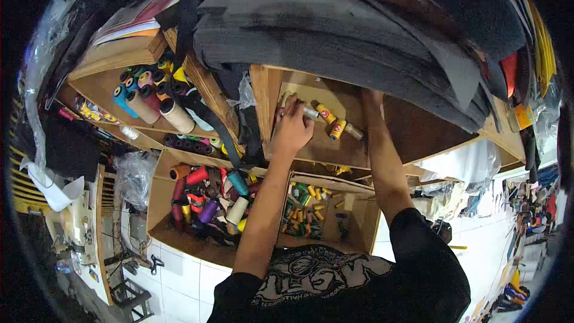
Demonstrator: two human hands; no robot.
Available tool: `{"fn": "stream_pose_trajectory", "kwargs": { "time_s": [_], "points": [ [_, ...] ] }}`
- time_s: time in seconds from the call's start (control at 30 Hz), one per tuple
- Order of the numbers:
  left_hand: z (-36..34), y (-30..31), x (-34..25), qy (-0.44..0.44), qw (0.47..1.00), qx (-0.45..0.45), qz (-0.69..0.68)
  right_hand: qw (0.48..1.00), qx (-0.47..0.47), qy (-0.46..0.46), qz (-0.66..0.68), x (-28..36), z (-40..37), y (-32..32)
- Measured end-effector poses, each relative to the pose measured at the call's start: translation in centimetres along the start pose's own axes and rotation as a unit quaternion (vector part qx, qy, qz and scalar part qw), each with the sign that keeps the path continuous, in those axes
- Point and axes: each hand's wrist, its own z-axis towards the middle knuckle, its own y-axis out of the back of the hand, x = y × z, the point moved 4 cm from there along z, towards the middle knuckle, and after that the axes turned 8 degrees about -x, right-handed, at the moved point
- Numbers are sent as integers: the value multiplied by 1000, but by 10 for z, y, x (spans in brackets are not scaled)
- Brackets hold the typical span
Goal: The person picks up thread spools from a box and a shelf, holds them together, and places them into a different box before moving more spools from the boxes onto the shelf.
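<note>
My left hand (pixel 293 129) reaches into a wooden shelf compartment (pixel 341 93), its fingers curled around a pale thread spool (pixel 309 112) near the left wall. Beside that hand lie small yellow thread spools (pixel 337 130) with red-and-white labels, and a clear-grey spool (pixel 355 132) rests at their right. My right hand (pixel 373 97) goes up into the same compartment farther right. Its fingers are hidden behind the overhanging stack of dark grey fabric (pixel 335 36), so its grip does not show.
Below the shelf, a cardboard box (pixel 203 252) holds large coloured thread cones; a second box (pixel 362 218) holds several small spools. More cones (pixel 176 116) fill the left shelf. A sewing machine (pixel 75 221) stands at the far left. White tiles (pixel 179 275) cover the floor.
</note>
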Motion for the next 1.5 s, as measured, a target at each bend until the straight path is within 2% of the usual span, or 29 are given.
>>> {"fn": "stream_pose_trajectory", "kwargs": {
  "time_s": [0.23,0.33,0.43,0.53,0.6,0.73,0.83,0.93,1.0,1.07,1.13,1.2,1.27,1.33,1.37,1.4,1.47,1.5],
  "points": [
    [4,-2,1,-84,995,-44,37,1000,0,3,1,4,-1,1],
    [1,-5,5,-146,980,-130,45,1000,0,2,1,4,-2,2],
    [3,-10,11,-115,988,-100,-12,1000,2,4,1,5,0,2],
    [4,-13,13,45,997,52,-24,1000,1,6,4,7,1,2],
    [4,0,2,-10,1000,14,3,1000,1,9,4,7,2,2],
    [3,4,-3,-24,1000,-17,-2,1000,1,10,8,6,3,3],
    [4,-8,10,-73,996,-46,10,1000,2,4,17,7,3,4],
    [5,-10,11,-98,992,-48,65,999,3,-14,32,13,-5,7],
    [3,-7,6,-37,998,-20,38,998,-4,-37,49,14,-7,4],
    [2,-5,5,-32,999,-22,26,989,-16,-87,115,12,-10,2],
    [3,-5,5,-84,994,-59,28,974,-29,-135,179,7,-10,-2],
    [2,-4,5,-101,991,-77,43,988,-38,-103,112,-4,-6,-4],
    [3,-5,6,-105,990,-82,47,995,-42,14,-87,-19,5,-1],
    [2,-8,9,-93,992,-72,41,983,2,50,-178,-48,12,-2],
    [4,-8,10,-39,999,-28,18,972,23,68,-222,-55,14,-3],
    [4,-5,7,14,1000,16,-5,981,13,89,-174,-35,10,4],
    [3,-3,4,12,1000,13,4,989,-6,130,-76,33,-7,32],
    [3,-1,2,-43,998,-37,36,991,45,82,-93,33,-12,35]
  ]
}}
